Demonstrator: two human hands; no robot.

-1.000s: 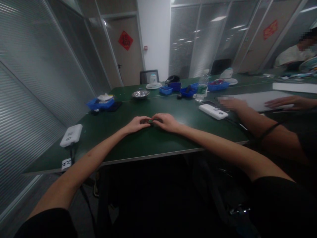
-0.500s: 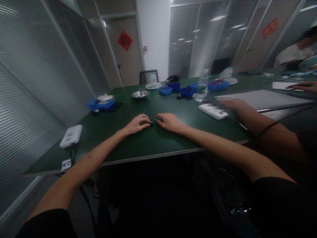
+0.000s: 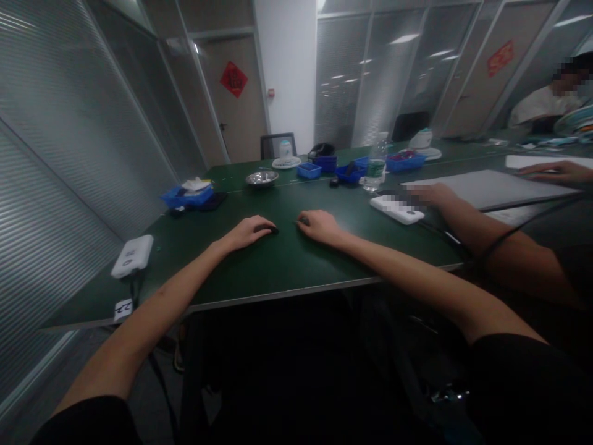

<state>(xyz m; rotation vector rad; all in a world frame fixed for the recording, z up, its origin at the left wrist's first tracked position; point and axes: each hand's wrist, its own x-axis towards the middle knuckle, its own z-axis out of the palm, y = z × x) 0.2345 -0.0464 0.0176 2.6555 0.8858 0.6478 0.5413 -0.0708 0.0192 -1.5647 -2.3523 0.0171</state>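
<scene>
Above the green table, my left hand (image 3: 248, 233) is closed around a small black object (image 3: 274, 230); its dark rounded end sticks out past the fingertips. My right hand (image 3: 321, 226) faces it a short gap away, fingers curled round a small dark piece (image 3: 304, 220). A thin tip pokes out of that piece toward the left. Both pieces are mostly covered by fingers, and their kind does not show. The two hands are apart, low over the tabletop.
A green table (image 3: 259, 272) bears a white power bank (image 3: 133, 255) at left, blue trays (image 3: 188, 196), a metal bowl (image 3: 262, 178), a water bottle (image 3: 376, 164) and another white power bank (image 3: 396, 209). A co-worker's arm (image 3: 491, 238) reaches in from the right.
My hands have drawn apart: the left went left with the black object, the right slightly right. A dark piece now shows in my right fingers.
</scene>
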